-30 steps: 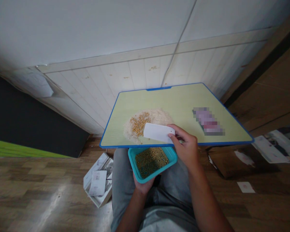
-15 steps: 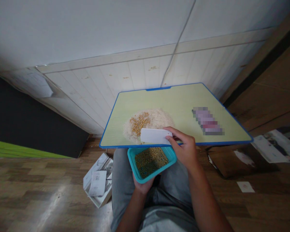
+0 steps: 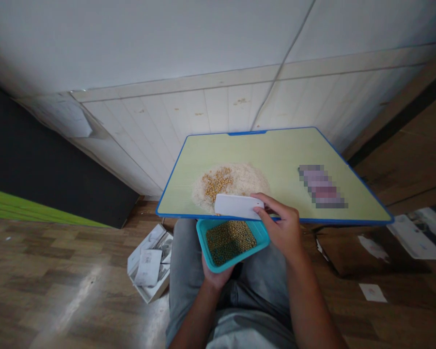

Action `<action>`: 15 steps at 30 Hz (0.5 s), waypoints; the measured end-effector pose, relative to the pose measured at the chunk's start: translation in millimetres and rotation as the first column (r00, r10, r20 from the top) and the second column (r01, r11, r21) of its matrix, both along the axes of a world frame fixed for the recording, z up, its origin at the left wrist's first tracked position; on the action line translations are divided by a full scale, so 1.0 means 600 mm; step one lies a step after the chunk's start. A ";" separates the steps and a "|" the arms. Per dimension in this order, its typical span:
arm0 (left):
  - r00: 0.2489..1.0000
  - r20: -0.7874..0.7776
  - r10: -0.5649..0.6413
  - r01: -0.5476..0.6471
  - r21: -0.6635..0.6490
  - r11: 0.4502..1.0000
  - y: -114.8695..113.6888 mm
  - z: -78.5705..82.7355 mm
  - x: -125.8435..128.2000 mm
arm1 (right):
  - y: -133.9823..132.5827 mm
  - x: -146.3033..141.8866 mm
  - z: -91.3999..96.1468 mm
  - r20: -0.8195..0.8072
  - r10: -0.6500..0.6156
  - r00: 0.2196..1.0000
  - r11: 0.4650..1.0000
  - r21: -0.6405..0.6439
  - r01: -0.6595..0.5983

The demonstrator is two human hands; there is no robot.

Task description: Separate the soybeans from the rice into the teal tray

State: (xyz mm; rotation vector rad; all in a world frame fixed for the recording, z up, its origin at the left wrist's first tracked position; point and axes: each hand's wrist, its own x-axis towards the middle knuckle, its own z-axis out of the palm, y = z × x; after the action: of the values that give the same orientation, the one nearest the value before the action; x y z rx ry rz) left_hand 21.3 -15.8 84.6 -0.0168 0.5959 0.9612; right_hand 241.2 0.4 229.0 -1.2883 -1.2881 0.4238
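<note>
Turquoise plastic forms the tub (image 3: pixel 260 230) over your lap, its far side just under the near edge of the tabletop (image 3: pixel 276 155); your left hand (image 3: pixel 218 278) holds it from beneath, the fingers mostly hidden. Small round beans (image 3: pixel 236 236) cover its bottom, partly in shadow. Just beyond, your right hand (image 3: pixel 285 227) has its fingers narrowed in a pinch on one end of a white card (image 3: pixel 236 206). That card lies along the near blue edge, so the step in hand looks like working it there, above the tub. To my eye, the next move calls for a steady pinch and a tub close under the edge. Behind the card sits a golden bean patch (image 3: pixel 218 182), amid pale fine grains (image 3: pixel 252 178). Well to the right lies a pixelated item (image 3: pixel 323 188), and past everything, the panelled wall (image 3: pixel 167 118).
</note>
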 end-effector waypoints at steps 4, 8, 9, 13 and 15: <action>0.999 0.034 -0.023 0.023 0.022 1.000 0.005 0.022 0.006 | -0.001 0.002 0.002 -0.009 -0.002 1.000 1.000 -0.004 0.002; 0.999 0.026 -0.039 0.037 0.085 0.996 0.003 0.037 0.009 | 0.000 0.003 -0.001 -0.015 -0.023 1.000 1.000 -0.013 0.023; 0.999 0.015 -0.042 0.041 0.095 0.995 0.002 0.037 0.009 | 0.000 0.003 -0.003 -0.015 -0.035 0.999 0.999 -0.013 0.034; 0.999 -0.018 -0.027 0.029 0.072 0.997 -0.002 0.022 0.005 | 0.000 0.004 -0.011 -0.020 -0.126 0.992 0.992 -0.028 0.125; 1.000 -0.028 -0.007 0.008 0.041 0.999 -0.003 0.012 0.003 | 0.000 0.004 -0.015 -0.033 -0.171 0.985 0.985 -0.028 0.170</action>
State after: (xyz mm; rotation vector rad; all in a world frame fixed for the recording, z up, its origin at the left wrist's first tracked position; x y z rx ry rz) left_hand 22.9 -17.7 91.6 0.0355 0.6017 0.9674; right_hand 243.6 0.5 220.0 -1.3941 -1.1357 0.3409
